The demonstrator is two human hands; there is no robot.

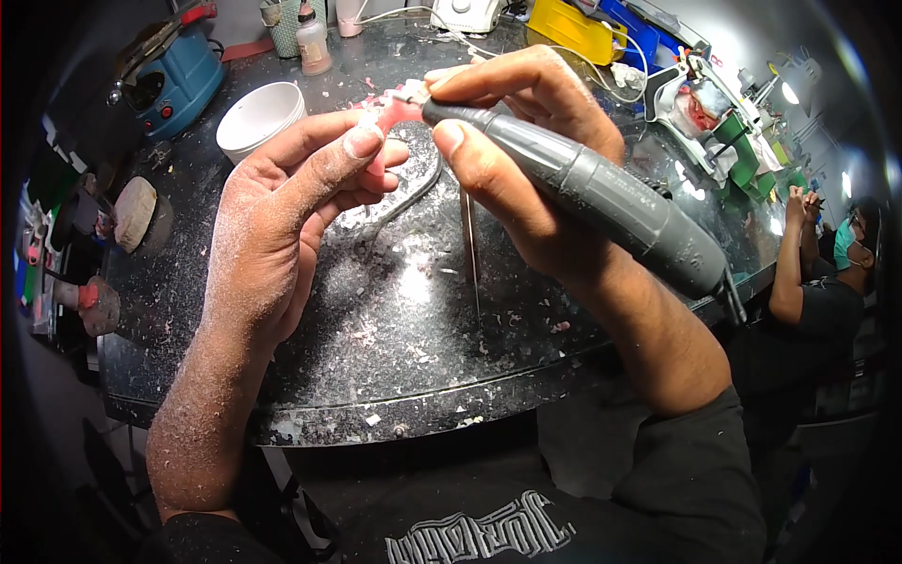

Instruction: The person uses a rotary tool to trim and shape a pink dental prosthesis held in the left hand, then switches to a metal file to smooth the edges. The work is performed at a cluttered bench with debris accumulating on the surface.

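I am holding a small pink piece [402, 113] up over the bench [352, 385], near the far middle. My left hand [272, 202] is closing its thumb and fingers around the piece, and white dust is covering that hand and arm. My right hand [515, 193] is wrapping around a fat dark gray drill [601, 188], with the thumb and fingers gripping close to its front end. The drill is pointing left, and its thin tip is sitting right by the pink piece. I cannot tell if the two are touching.

Under my hands, a gray hose [412, 199] is bending across the bench, and a thin metal stick [470, 240] is lying to the right of it. Little white and pink crumbs are lying all over the black top. A white cup [263, 117] is standing just beyond my left hand. A bottle [314, 49] is standing farther back, and a blue machine [178, 85] is sitting at the far left. A yellow bin [571, 30] is resting at the far right, beside a blue one. On the right, another person [827, 282] is holding both hands up.
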